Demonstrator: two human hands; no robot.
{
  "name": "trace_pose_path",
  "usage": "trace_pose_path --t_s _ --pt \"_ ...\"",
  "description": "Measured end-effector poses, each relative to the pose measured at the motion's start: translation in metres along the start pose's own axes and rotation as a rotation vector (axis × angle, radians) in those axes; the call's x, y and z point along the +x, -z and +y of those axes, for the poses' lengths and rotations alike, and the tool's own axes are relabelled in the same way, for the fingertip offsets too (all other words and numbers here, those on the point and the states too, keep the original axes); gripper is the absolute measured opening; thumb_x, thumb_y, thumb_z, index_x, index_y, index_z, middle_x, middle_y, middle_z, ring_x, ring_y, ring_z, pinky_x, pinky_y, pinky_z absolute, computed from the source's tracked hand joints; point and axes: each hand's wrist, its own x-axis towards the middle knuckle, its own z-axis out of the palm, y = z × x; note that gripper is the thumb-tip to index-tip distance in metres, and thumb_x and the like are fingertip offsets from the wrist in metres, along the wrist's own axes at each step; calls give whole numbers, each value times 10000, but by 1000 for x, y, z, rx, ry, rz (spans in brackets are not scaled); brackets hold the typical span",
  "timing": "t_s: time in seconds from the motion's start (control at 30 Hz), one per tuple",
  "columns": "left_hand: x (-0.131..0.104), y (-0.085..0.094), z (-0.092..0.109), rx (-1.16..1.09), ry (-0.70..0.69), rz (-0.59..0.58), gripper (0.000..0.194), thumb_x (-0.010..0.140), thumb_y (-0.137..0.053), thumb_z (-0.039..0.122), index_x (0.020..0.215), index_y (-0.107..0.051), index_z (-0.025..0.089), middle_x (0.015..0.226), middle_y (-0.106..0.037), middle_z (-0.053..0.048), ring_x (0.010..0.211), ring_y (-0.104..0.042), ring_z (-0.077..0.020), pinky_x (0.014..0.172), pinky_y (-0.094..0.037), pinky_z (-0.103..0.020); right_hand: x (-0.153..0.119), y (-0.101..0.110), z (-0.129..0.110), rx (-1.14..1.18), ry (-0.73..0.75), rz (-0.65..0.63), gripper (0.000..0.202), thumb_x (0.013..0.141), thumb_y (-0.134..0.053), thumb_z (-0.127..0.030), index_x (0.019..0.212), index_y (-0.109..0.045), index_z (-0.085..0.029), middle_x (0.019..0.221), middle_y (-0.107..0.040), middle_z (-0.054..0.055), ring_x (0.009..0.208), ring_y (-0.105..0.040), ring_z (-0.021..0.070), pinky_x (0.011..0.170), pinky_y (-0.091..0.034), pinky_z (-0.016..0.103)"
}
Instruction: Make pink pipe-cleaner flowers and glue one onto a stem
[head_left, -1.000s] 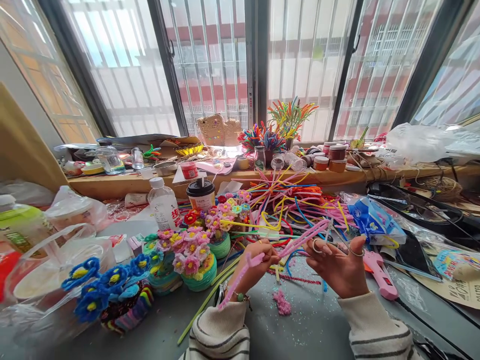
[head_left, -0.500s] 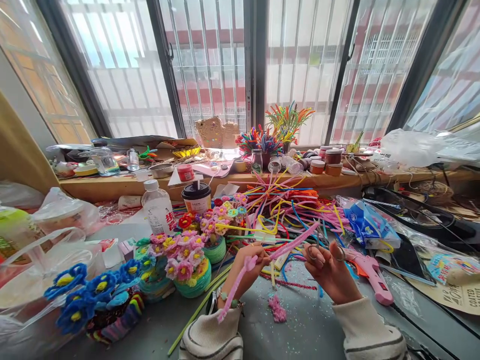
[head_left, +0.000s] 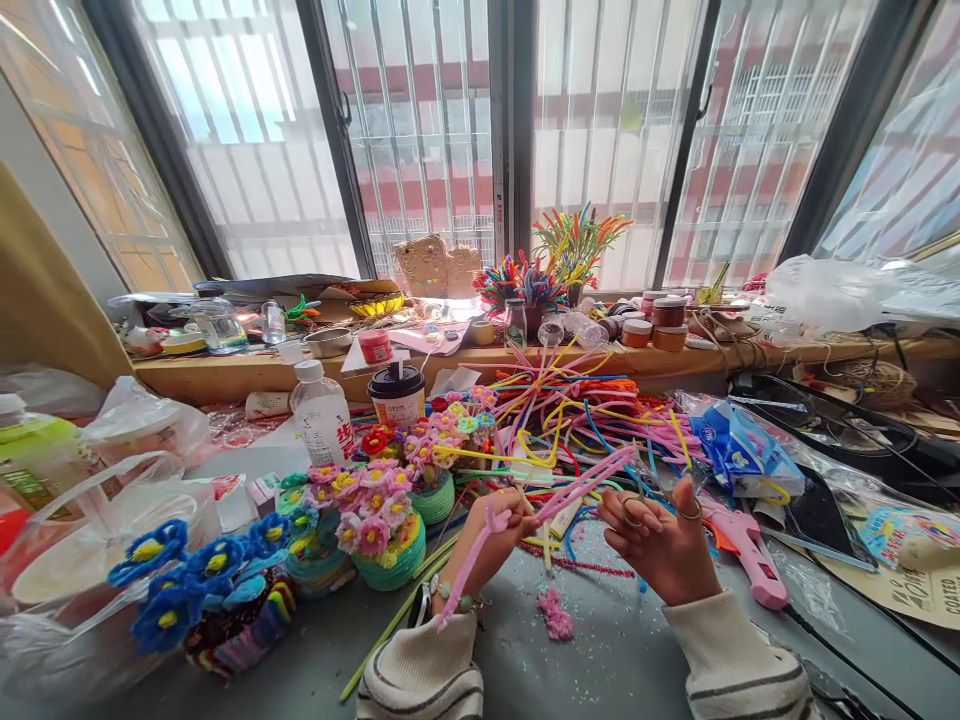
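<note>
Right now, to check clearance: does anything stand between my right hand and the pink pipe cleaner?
Only the scissors your right hand holds; nothing else visible blocks the pink pipe cleaner in your left hand.

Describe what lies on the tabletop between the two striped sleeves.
In the head view, a small clump of pink fluff lies on the grey tabletop between the left sleeve and the right sleeve, with tiny shiny specks scattered around it.

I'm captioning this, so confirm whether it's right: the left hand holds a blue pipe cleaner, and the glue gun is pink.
Not blue: in the head view, the left hand holds a pink pipe cleaner. The glue gun is indeed pink.
</note>
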Motion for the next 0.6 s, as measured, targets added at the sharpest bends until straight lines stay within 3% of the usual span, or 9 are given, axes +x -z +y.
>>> trace_pose_path --t_s 0.3,0.6 --pt "-2 -2 13 -168 76 -69 306 642 -550 242 457 -320 162 541 -530 15 515 -485 -89 478 -366 -198 3 4 1 -61 65 100 488 611 -495 -606 420 -457 -159 537 -263 -29 489 -208 95 395 -200 203" --pt "0 0 7 -158 145 -41 303 622 -538 212 453 -290 167 518 -493 28 502 -464 -83 454 -348 -190 6 5 8 -155 48 138 448 596 -539 -575 443 -448 -164 513 -275 -45 455 -146 85 405 -205 216"
